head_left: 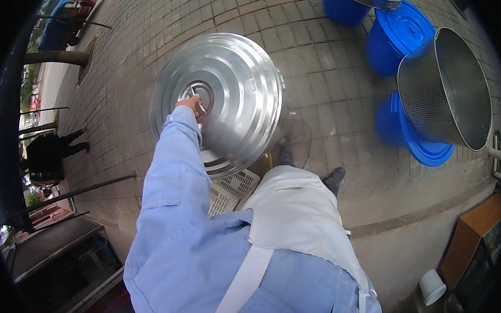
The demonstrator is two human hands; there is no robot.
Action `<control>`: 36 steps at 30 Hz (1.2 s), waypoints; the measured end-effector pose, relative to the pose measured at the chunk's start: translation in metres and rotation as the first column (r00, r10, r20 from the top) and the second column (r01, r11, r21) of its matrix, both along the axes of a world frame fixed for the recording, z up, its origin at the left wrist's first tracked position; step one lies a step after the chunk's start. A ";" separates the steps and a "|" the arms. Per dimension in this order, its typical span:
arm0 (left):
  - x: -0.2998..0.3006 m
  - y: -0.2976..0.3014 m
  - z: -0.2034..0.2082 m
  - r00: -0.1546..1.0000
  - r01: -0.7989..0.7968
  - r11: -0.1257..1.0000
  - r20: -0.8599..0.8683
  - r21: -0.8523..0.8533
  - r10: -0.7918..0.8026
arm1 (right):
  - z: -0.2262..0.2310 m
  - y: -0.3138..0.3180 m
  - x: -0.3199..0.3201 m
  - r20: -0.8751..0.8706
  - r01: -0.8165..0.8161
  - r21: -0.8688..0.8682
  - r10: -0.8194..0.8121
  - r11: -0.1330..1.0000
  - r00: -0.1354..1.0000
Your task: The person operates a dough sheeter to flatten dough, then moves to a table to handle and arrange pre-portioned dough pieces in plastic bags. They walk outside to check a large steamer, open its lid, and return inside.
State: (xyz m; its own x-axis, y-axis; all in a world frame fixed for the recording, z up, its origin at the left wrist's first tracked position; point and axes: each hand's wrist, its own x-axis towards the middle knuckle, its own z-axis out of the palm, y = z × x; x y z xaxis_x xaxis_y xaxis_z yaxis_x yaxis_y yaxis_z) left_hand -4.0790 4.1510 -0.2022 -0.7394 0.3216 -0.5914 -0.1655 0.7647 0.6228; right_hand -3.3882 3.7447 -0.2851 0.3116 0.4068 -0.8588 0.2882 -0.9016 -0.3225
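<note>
My left hand (191, 105) is closed around the small handle in the middle of a large round metal lid (240, 93). The lid is silvery, with raised concentric rings, and hides most of what lies beneath it. My left arm, in a light blue sleeve, stretches forward to it. White slotted plastic crates (234, 185) show partly beneath the lid's near edge, close to my feet. My right hand is out of the picture.
Blue lidded plastic buckets (400, 36) stand on the paving at the right. A big perforated metal strainer (432, 90) leans over one of them. A white bucket (432, 287) lies tilted at the lower right. Farther left are a tree trunk (61, 58) and a person in dark clothes (47, 154).
</note>
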 end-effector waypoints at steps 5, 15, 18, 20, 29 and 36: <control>0.006 0.008 0.000 0.998 -0.029 0.997 -0.059 -0.074 0.024 | -0.025 -0.028 -0.028 0.027 -0.115 -0.020 0.116 0.993 0.993; -0.064 -0.035 0.092 0.982 -0.185 0.958 0.007 0.219 0.189 | -0.060 0.020 -0.022 -0.201 0.022 -0.088 -0.040 0.996 0.979; -0.111 -0.067 0.137 0.982 -0.142 0.974 -0.096 0.176 0.160 | -0.059 0.056 -0.020 -0.228 0.092 -0.097 -0.112 0.991 0.967; -0.131 -0.082 0.162 0.979 -0.147 0.969 -0.107 0.200 0.171 | -0.063 0.074 -0.017 -0.235 0.123 -0.095 -0.142 0.988 0.961; -0.115 -0.100 0.194 0.970 -0.141 0.963 -0.163 0.229 0.181 | -0.078 0.087 -0.015 -0.214 0.183 -0.090 -0.198 0.979 0.957; -0.048 -0.063 0.121 0.968 -0.208 0.966 -0.110 0.154 0.226 | -0.059 0.062 -0.019 -0.178 0.153 -0.075 -0.165 0.985 0.970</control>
State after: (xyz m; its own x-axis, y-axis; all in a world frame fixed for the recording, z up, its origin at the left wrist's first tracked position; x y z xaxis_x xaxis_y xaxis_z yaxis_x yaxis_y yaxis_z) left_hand -4.1273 4.0884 -0.0812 -0.8659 0.2183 -0.4501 -0.2316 0.6226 0.7475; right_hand -3.4077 3.8065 -0.3438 0.2033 0.3107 -0.9285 0.0805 -0.9504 -0.3004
